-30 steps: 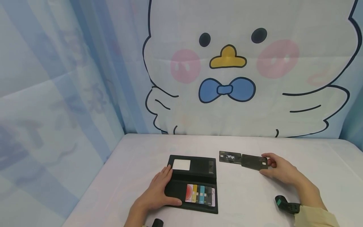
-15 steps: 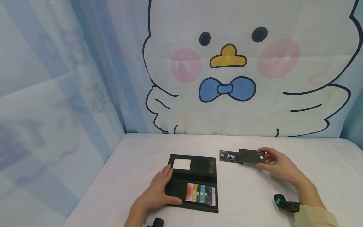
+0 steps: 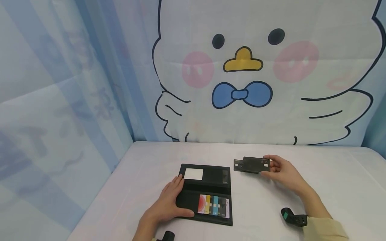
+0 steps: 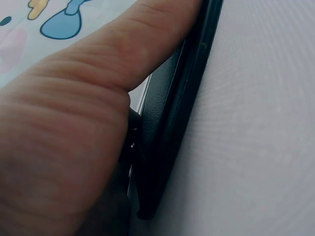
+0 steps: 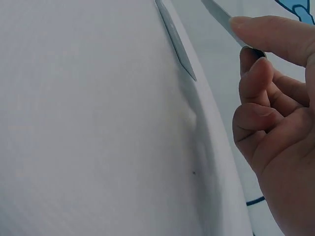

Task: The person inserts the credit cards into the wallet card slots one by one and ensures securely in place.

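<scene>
An open black wallet (image 3: pixel 207 182) lies flat on the white table (image 3: pixel 150 157), with a white card in its upper half and several coloured cards (image 3: pixel 213 205) in its lower slots. My left hand (image 3: pixel 170 202) rests flat on the wallet's left edge, fingers straight; the left wrist view shows a finger lying on the wallet's edge (image 4: pixel 170 123). My right hand (image 3: pixel 278 169) pinches a dark VIP card (image 3: pixel 255 164) by its right end, a little above the table. It overlaps a second dark card (image 3: pixel 239 165) lying on the table. The right wrist view shows the held card (image 5: pixel 216 12) edge-on.
A cartoon bird curtain (image 3: pixel 241 73) hangs behind the table, with blue drapes at the left. Black wrist-camera mounts (image 3: pixel 294 217) show near my right sleeve and at the bottom edge (image 3: pixel 167 236).
My right hand has lifted the dark card and carried it leftward, so it now overlaps the VIP card on the table. The left hand and wallet have not moved.
</scene>
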Available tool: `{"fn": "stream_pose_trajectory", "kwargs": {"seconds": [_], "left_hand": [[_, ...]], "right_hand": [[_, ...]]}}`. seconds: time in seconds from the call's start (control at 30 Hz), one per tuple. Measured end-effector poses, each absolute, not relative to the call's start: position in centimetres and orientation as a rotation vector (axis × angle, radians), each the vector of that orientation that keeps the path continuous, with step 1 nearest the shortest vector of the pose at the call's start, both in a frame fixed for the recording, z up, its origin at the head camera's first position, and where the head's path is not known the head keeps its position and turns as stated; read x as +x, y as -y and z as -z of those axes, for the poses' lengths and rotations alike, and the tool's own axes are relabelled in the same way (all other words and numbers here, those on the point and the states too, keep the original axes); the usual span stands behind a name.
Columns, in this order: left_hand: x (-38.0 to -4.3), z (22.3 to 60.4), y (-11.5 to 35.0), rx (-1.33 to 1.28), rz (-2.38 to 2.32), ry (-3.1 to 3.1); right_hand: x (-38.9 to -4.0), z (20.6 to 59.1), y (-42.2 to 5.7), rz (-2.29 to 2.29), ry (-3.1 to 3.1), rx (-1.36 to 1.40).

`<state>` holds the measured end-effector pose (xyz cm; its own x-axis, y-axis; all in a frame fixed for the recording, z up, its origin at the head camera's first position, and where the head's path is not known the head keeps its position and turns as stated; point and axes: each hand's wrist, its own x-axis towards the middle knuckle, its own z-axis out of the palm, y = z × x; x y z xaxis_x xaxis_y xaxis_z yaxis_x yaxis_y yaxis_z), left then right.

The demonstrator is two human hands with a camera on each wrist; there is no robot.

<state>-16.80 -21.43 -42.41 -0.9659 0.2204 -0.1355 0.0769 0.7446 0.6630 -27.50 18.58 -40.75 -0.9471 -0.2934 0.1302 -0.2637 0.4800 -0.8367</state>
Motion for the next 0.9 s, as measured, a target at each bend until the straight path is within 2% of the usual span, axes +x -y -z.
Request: {"fn": "stream_pose_trajectory", "kwargs": {"seconds": [0.47, 0.9], "left_hand": [[-16.8, 42.5, 21.4, 0.216, -1.022, -2.742], [-16.8, 42.4, 21.4, 0.222, -1.02, -2.742]], "right_hand": [[-26.8, 40.4, -14.0, 1.523, -2.645, -0.546], [-26.1, 40.7, -11.8, 1.388, -2.662, -0.637]]}}
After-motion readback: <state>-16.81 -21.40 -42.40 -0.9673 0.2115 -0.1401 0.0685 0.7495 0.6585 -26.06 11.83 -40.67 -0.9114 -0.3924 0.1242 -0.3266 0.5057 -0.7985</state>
